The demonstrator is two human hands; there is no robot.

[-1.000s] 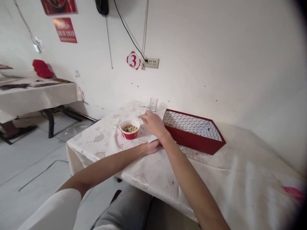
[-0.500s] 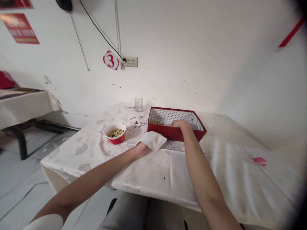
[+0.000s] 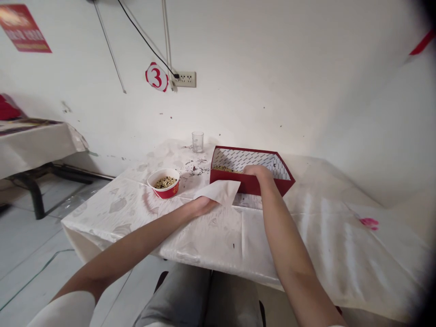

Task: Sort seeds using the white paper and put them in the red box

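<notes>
My left hand (image 3: 203, 206) is closed on the near side of a piece of thin white paper (image 3: 223, 191); the sheet hides part of its fingers. The paper rises beside the front wall of a dark red box (image 3: 250, 184) with a white patterned lining. Mixed light and dark grains (image 3: 223, 168) lie in the left part of this open box. My right hand (image 3: 258, 171) reaches over the front wall into the box, its fingertips hidden behind that wall. Left of the box stands a red and white paper bowl (image 3: 168, 191) with similar grains (image 3: 165, 182) in it.
Scattered dark bits (image 3: 195, 169) lie on the plastic-covered table (image 3: 200, 236) between bowl and box. Near the wall stands a clear glass (image 3: 198, 142). A power strip (image 3: 185, 79) with a plugged-in cable is on the wall. Another table (image 3: 37, 145) is at the far left.
My left hand has shifted slightly right, and the white paper stands higher and more spread against the box. My right hand stays in the box. The view has tilted down a little.
</notes>
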